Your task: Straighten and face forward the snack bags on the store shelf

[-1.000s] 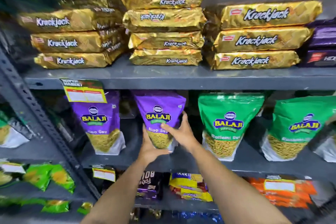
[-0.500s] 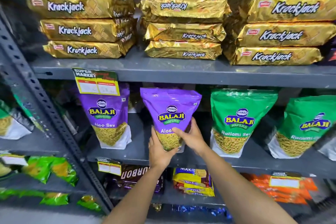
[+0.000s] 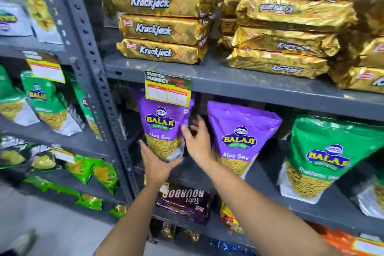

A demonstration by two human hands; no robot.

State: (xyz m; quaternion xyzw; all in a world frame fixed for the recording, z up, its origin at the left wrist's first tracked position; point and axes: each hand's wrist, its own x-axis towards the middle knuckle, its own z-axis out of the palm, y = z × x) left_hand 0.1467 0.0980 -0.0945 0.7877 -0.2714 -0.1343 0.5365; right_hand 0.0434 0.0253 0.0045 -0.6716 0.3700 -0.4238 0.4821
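Two purple Balaji Aloo Sev bags stand upright, fronts out, on the middle grey shelf [image 3: 307, 210]. My left hand [image 3: 155, 165] lies open against the bottom left of the left purple bag [image 3: 161, 124]. My right hand [image 3: 197, 141] is in the gap between the two bags with fingers spread, thumb by the left bag's right edge. The right purple bag [image 3: 239, 139] stands free of both hands. A green Ratlami Sev bag [image 3: 324, 162] stands further right, leaning a little.
A price tag [image 3: 168, 87] hangs from the upper shelf edge over the left bag's top. Gold Krackjack packs [image 3: 160, 27] are stacked above. A perforated grey post [image 3: 97, 89] divides off the left bay of green bags [image 3: 45, 104]. Bourbon packs [image 3: 182, 201] lie below.
Both hands have let go of the right purple bag and moved left to the other purple bag. The view has swung left and closer.
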